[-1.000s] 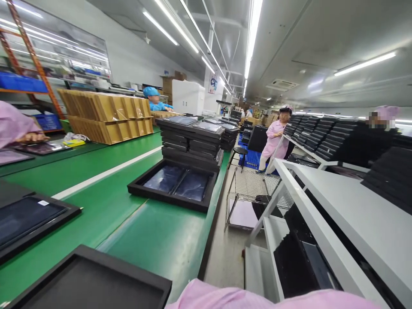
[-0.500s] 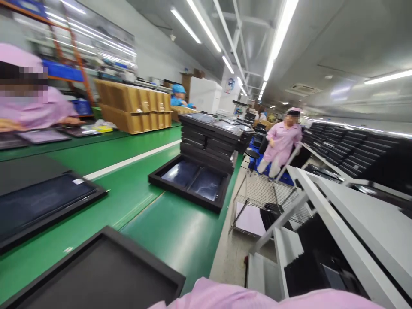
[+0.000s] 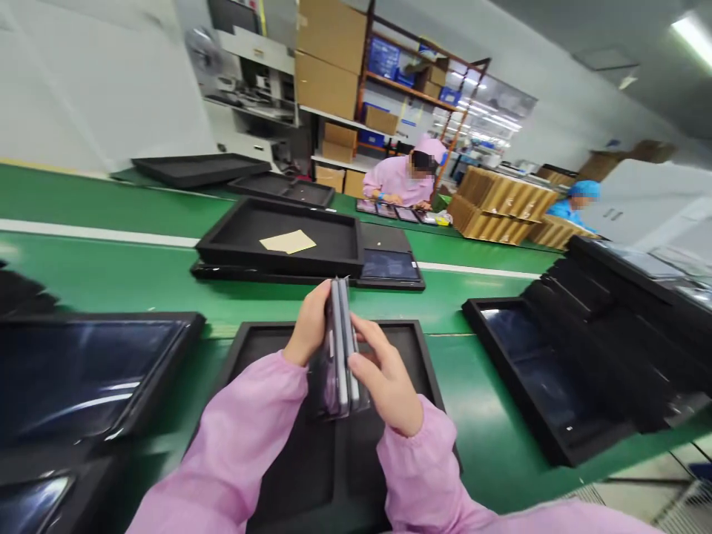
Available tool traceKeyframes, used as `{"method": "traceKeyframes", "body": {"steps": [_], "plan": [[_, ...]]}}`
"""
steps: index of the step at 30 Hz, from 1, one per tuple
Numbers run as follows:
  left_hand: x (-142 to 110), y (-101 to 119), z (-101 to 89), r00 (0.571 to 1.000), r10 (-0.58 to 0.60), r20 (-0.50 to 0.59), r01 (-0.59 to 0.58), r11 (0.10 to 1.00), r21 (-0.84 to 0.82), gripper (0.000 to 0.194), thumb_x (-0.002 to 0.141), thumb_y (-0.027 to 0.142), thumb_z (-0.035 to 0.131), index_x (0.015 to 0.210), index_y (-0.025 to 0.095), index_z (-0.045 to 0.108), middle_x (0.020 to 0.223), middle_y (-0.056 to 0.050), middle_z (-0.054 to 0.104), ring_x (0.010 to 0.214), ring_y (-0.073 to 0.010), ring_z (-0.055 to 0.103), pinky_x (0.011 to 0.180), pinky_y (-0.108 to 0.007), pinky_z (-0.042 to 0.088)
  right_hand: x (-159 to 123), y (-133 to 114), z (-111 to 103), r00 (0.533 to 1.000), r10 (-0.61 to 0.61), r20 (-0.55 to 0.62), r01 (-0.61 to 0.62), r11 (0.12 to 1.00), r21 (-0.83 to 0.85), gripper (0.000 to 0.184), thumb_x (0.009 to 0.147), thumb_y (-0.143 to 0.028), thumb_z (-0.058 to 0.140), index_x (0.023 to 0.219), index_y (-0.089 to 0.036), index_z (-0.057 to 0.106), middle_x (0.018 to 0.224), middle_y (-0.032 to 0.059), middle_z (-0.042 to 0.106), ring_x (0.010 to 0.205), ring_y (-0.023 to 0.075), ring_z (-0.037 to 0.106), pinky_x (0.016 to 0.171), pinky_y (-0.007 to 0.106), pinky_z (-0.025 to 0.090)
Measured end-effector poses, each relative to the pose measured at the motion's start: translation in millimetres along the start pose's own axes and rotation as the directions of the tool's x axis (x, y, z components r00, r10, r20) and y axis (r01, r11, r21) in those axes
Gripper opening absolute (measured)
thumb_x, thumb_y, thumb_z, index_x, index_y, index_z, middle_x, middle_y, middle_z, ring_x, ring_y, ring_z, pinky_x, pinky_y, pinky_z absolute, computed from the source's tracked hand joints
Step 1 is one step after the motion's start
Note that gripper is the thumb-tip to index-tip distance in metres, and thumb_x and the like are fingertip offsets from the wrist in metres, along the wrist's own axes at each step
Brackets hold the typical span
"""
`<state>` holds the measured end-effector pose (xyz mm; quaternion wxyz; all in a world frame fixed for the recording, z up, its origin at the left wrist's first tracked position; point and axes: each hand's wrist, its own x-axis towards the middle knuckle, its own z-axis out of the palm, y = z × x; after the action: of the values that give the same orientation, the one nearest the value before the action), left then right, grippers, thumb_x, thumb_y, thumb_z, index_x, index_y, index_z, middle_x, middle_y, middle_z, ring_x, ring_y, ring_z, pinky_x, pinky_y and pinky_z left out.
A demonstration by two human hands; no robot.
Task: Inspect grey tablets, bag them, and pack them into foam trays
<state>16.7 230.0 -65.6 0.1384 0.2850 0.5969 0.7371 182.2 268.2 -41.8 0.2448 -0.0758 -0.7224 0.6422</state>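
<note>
Panels, slim and apparently film-wrapped, stand roughly upright, edge-on to the camera, above a divided black tray; whether their lower edges touch it cannot be told. The left hand grips their left side; the right hand bears on the right side with thumb and fingertips, so both are closed on the same bundle. In my judgement, sound handling calls for even, light pressure, edges kept flush, no finger pressing hard on a face, and loose film kept from snagging. Beyond the tray, on the green work surface, sits a stacked tray bearing yellow paper; to the right, another tray holds dark panels.
</note>
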Motion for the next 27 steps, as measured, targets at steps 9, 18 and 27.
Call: {"method": "traceKeyframes", "body": {"steps": [9,18,27], "plan": [[-14,21,-3.7,0.998,0.054,-0.009,-0.054,0.998,-0.040,0.047,0.085,0.066,0.045,0.075,0.023,0.063,0.062,0.000,0.050,0.070,-0.0195,0.056,0.072,-0.032,0.051,-3,-1,5,0.998,-0.062,0.032,0.065,0.992,-0.111,0.055,0.097,-0.056,0.054,0.144,-0.028,0.055,0.138,0.0100,0.056,0.134,0.0277,0.051,0.108,0.041,0.049],[-14,18,-5.7,0.995,0.029,-0.091,-0.032,0.999,-0.031,0.045,0.089,0.058,0.044,0.071,0.022,0.065,0.069,-0.004,0.065,0.080,-0.0218,0.065,0.082,-0.034,0.053,-10,-7,5,0.986,-0.023,0.164,0.027,0.999,-0.022,0.072,0.090,-0.060,0.063,0.152,-0.028,0.044,0.155,0.0121,0.045,0.137,0.0317,0.051,0.105,0.045,0.054],[-7,14,-7.3,0.989,-0.080,-0.126,0.067,0.992,-0.108,0.048,0.092,0.057,0.043,0.071,0.021,0.066,0.068,-0.004,0.068,0.073,-0.0191,0.065,0.074,-0.030,0.053,-10,-6,14,0.985,-0.011,0.174,0.010,1.000,0.008,0.076,0.087,-0.052,0.067,0.153,-0.025,0.042,0.158,0.0107,0.045,0.146,0.0311,0.042,0.112,0.049,0.048]]}}
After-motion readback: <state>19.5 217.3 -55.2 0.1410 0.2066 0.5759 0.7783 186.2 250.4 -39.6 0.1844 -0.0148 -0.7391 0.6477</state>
